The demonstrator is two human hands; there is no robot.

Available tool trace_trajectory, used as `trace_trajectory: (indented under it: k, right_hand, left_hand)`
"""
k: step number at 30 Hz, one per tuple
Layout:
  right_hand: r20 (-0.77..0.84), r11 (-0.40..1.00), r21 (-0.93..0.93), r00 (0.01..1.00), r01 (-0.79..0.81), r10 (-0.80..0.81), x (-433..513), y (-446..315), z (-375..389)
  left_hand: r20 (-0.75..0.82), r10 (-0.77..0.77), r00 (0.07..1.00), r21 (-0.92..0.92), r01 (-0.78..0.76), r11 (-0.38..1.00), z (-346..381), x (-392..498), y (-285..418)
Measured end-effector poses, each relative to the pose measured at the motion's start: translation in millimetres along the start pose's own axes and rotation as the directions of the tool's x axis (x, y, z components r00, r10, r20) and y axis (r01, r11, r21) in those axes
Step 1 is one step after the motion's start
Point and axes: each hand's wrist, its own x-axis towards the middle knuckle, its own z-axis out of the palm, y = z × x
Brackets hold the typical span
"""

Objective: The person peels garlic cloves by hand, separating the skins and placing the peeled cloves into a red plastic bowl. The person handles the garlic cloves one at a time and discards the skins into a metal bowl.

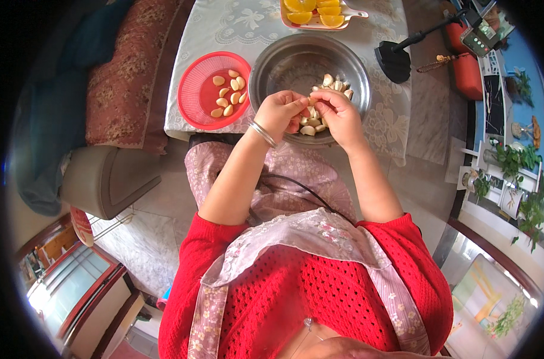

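Note:
Over the near side of a wide stainless steel basin [294,54], my two hands meet fingertip to fingertip. Between them is a small garlic clove [312,101], mostly covered by the fingers. My left hand [281,110], with silver bangles on the wrist, pinches it from the left. My right hand [342,117] grips it from the other side with thumb and forefinger. Unpeeled garlic cloves [308,130] lie in the basin below and beyond the hands. To the left, a red plastic basket [193,89] holds several peeled garlic cloves [222,102], well apart from one another or touching.
A handled dish [314,23] of orange wedges [299,18] stands beyond the basin on the lace-patterned tablecloth [209,36]. On the right is a black stand [393,60] holding a device. A covered sofa [124,76] is at left; potted plants [509,159] line the right. A dark cable [298,185] crosses my lap.

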Motion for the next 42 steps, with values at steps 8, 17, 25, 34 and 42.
trace_trajectory:
  k: [8, 17, 25, 34, 42]
  right_hand:
    - [0.035, 0.990, -0.131, 0.999, 0.046, -0.042, -6, -10, 1]
    - [0.142, 0.608, 0.648, 0.857, -0.458, 0.495, -5, -9, 0]
    - [0.036, 0.855, 0.422, 0.948, -0.302, 0.317, -9, -14, 9]
    - [-0.030, 0.963, -0.196, 0.981, 0.183, -0.192, -8, -18, 12]
    - [-0.070, 0.966, 0.214, 0.984, -0.145, 0.163, -6, -8, 8]
  left_hand:
    - [-0.125, 0.128, 0.984, 0.334, -0.080, 0.939, 11, -6, 2]
    - [-0.092, 0.152, 0.984, 0.272, -0.122, 0.955, 12, -8, -1]
    - [-0.145, 0.238, 0.961, 0.176, -0.211, 0.961, 15, -4, -5]
    - [-0.168, 0.198, 0.966, -0.008, -0.202, 0.979, 16, -3, -13]
    - [-0.103, 0.181, 0.978, 0.293, -0.144, 0.945, 16, -9, -12]
